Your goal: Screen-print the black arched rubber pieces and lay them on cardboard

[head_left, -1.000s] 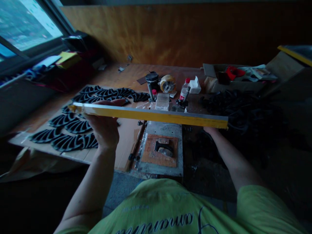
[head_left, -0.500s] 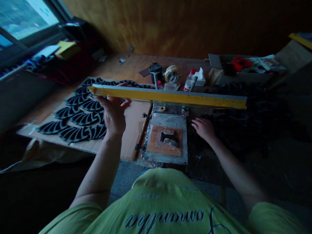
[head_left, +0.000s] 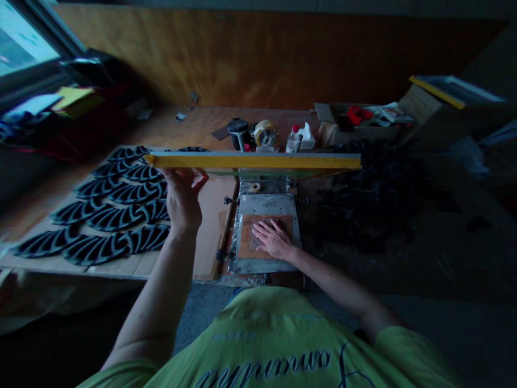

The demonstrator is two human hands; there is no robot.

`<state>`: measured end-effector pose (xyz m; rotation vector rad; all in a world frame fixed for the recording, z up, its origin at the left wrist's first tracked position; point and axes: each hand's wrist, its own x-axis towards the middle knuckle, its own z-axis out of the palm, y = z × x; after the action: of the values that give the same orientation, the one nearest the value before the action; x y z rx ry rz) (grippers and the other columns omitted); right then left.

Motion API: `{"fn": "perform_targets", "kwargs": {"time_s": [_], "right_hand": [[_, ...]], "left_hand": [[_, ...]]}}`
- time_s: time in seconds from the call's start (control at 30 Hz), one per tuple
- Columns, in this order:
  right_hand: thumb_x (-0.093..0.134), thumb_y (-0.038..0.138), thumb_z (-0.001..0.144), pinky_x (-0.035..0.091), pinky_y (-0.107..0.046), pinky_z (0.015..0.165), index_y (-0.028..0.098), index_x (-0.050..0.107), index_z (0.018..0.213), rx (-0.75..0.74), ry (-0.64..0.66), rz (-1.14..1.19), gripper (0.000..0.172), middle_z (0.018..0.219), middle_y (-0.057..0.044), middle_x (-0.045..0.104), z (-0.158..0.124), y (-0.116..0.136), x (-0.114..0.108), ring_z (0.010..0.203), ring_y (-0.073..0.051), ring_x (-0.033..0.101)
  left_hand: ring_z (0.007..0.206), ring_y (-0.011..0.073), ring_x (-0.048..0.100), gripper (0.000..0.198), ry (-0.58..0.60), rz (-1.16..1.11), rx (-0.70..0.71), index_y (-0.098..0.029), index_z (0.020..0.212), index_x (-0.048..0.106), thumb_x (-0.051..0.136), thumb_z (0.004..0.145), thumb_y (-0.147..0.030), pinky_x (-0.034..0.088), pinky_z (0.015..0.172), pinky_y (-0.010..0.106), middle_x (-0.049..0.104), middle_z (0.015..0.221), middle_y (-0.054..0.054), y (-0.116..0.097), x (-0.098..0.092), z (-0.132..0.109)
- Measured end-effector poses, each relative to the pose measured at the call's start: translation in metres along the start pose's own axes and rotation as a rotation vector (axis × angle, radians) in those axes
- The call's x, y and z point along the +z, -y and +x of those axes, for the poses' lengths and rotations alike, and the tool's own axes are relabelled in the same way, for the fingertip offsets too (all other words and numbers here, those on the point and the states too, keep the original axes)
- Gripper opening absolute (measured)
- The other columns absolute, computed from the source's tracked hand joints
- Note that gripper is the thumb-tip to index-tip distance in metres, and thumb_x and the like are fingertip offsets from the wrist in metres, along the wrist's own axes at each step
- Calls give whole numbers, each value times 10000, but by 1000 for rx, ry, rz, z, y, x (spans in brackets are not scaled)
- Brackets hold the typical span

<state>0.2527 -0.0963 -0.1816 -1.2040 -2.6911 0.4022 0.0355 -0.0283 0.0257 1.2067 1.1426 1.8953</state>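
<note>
My left hand holds up the near edge of a long yellow-edged screen frame, fingers curled under its left part. The frame stands raised above a grey metal plate with an orange-brown pad on it. On that pad rests my right hand, fingers spread flat, covering the small dark piece that lies there. Both forearms reach out from my yellow-green shirt.
Several black fan-shaped pieces lie in rows on cardboard at the left. A dark heap of similar pieces is at the right. Behind the frame stand a black tin, a tape roll and a bottle. A box of clutter sits far right.
My right hand let go of the frame's right end, dropped to the table and moved left onto the pad. The left hand keeps the frame raised; the view shifted.
</note>
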Motion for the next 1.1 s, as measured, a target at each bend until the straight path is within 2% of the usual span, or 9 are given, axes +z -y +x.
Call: {"fn": "perform_targets", "kwargs": {"time_s": [0.1, 0.2, 0.33, 0.43, 0.63, 0.73, 0.87, 1.0, 1.1], "right_hand": [[639, 458, 919, 224, -566, 1224, 234, 471, 1491, 79, -21, 12, 637, 1560, -114, 429, -4, 5, -4, 1483, -277, 344], [610, 421, 945, 238, -556, 1221, 221, 517, 1459, 153, -56, 40, 559, 1542, -118, 458, -13, 4, -11, 1473, -278, 364], [551, 377, 980, 270, -553, 1206, 217, 554, 1429, 225, -104, 64, 477, 1536, -123, 470, -32, -9, -23, 1471, -282, 368], [526, 371, 990, 293, -543, 1199, 208, 583, 1402, 276, -118, 68, 447, 1531, -125, 478, -44, -20, -28, 1464, -285, 378], [512, 365, 996, 322, -503, 1195, 198, 601, 1384, 329, -103, 97, 432, 1532, -115, 481, -55, -29, -30, 1483, -267, 344], [515, 358, 994, 313, -487, 1205, 177, 604, 1381, 328, -89, 112, 436, 1540, -125, 468, -56, -30, -31, 1487, -262, 335], [527, 345, 987, 311, -499, 1208, 189, 602, 1387, 324, -85, 133, 436, 1543, -116, 465, -55, -31, -30, 1490, -267, 330], [534, 340, 985, 310, -478, 1214, 178, 617, 1370, 316, -81, 131, 426, 1542, -116, 467, -53, -29, -29, 1488, -266, 335], [546, 331, 981, 298, -464, 1225, 179, 617, 1375, 310, -71, 138, 427, 1545, -117, 463, -50, -28, -29, 1491, -264, 328]], "left_hand": [[890, 188, 637, 605, 59, 9, 5, -213, 880, 634, 412, 871, -776, 589, 842, 390, 629, 848, 45, -1, -2, 0], [939, 211, 655, 611, 100, 82, 33, -218, 926, 650, 378, 891, -764, 589, 863, 425, 650, 899, 60, -1, -6, 0], [974, 219, 651, 650, 68, 182, 104, -207, 923, 636, 353, 877, -791, 583, 848, 415, 644, 938, 75, 6, -11, 1], [874, 194, 650, 653, 61, 233, 135, -210, 867, 603, 343, 867, -810, 570, 811, 382, 618, 851, 50, 13, -14, 2], [623, 143, 593, 570, 135, 199, 4, -235, 815, 544, 269, 946, -717, 515, 644, 313, 555, 622, 5, 10, -13, -2], [529, 107, 522, 507, 120, 113, -83, -240, 796, 476, 225, 991, -636, 479, 579, 294, 540, 556, -19, 4, -9, -4], [539, 102, 542, 511, 107, 81, -139, -233, 800, 500, 234, 993, -625, 482, 583, 296, 567, 561, -16, 3, -8, -7], [598, 124, 597, 545, 155, 108, -110, -236, 836, 544, 254, 956, -683, 510, 606, 322, 638, 633, 5, 9, -13, -10], [637, 120, 624, 541, 197, 107, -94, -226, 879, 553, 227, 979, -646, 525, 630, 325, 660, 677, 14, 12, -17, -9]]}}
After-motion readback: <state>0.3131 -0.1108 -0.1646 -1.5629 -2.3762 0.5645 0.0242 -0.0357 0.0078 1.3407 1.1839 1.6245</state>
